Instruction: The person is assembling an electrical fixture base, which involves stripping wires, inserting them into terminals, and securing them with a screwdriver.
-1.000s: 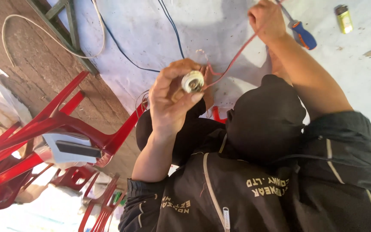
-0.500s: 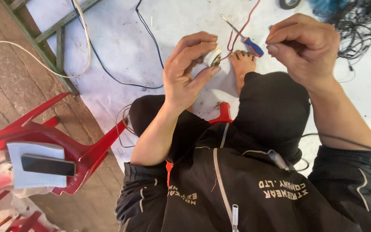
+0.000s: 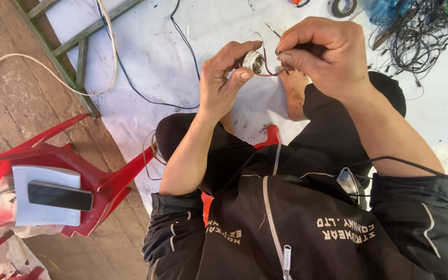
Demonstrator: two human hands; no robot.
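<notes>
Left hand [image 3: 224,83] gripping small round socket [image 3: 254,61] at fingertips. Right hand [image 3: 322,54] pinched shut on thin red-and-black wires [image 3: 269,71], just beside socket.

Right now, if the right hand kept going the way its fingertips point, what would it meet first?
The right hand points leftward, pinching the red wire. Its fingertips would probably meet the small round lamp socket held in the left hand first; depth is unclear.

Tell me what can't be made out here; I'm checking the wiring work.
Head view only:
- Red wire ends: hidden under the right hand fingertips.
- Small round fitting: back covered by the left hand; terminals too small.
- Tape roll: cut off by the top edge.
- Black wire tangle: strands too fine to follow.
</notes>
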